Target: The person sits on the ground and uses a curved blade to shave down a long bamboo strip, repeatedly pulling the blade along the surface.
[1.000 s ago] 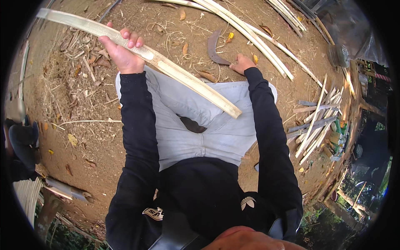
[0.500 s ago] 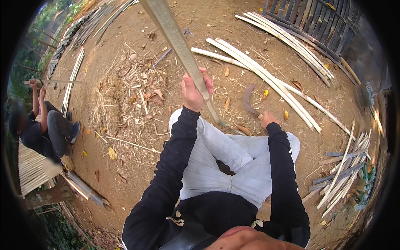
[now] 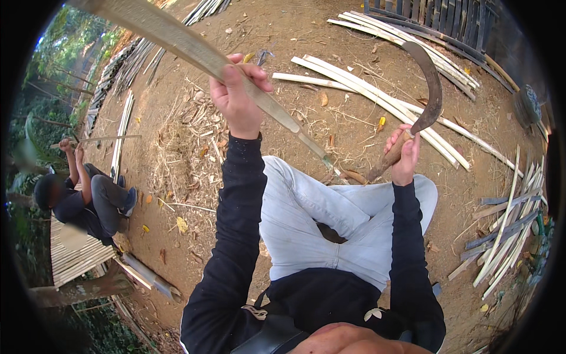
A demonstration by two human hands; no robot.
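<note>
My left hand [image 3: 237, 103] is closed round a long split-bamboo strip [image 3: 177, 42], thumb on top and fingers beyond its far edge. The strip runs from the upper left down toward the ground in front of my crossed legs, and its lower end is narrow with a greenish tip. In my right hand [image 3: 405, 158] is a sickle [image 3: 433, 88], gripped by its wooden handle. Its dark, rusty curved blade rises beyond the hand, with the point bending to the left. Blade and strip are apart.
Pale bamboo strips [image 3: 377, 101] lie ahead, with more stacked [image 3: 507, 218] on the right. Shavings and dry leaves [image 3: 188, 141] litter the ground at left. A person [image 3: 94, 192] sits at far left holding a thin strip. A bamboo slatted panel [image 3: 442, 20] stands at the back right.
My right hand has lifted the sickle off the ground, blade now raised. My left hand has moved left and farther out, and the bamboo strip now slants more toward the upper left.
</note>
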